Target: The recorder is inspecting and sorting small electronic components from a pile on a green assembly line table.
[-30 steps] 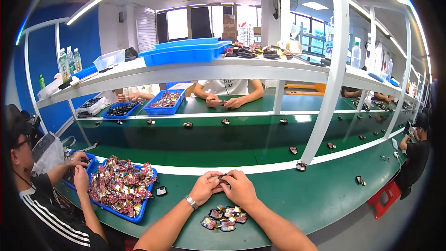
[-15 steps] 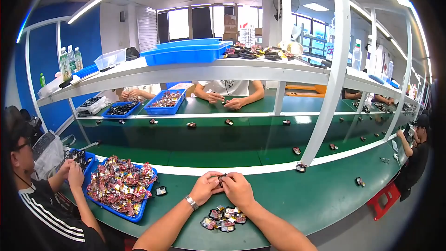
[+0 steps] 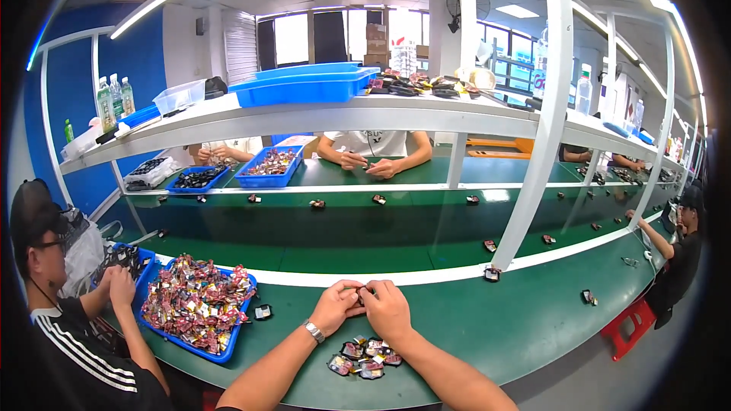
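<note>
My left hand (image 3: 337, 309), with a metal-banded watch (image 3: 314, 331) on the wrist, and my right hand (image 3: 386, 307) meet over the green bench. Their fingers pinch a small dark part (image 3: 363, 294) between them, mostly hidden by the fingertips. Just below, between my forearms, lies a cluster of small black-framed electronic assemblies (image 3: 365, 358) with reddish boards, silvery faces and yellow bits. One more such assembly (image 3: 263, 312) sits alone to the left of my left hand, beside a blue tray (image 3: 252, 301) heaped with reddish small parts with wires.
Beyond a white rail, a dark green conveyor belt (image 3: 358, 240) carries scattered assemblies. A slanted white post (image 3: 533, 137) rises at right under a shelf (image 3: 327, 116) holding blue trays. A co-worker (image 3: 76, 335) sits close at left, another (image 3: 674, 251) at far right, with others across the belt.
Pieces on the belt have shifted slightly to the right. The left co-worker's head has moved inward, and the right co-worker's arm has lowered. My hands stay nearly in place, with fingers slightly shifted.
</note>
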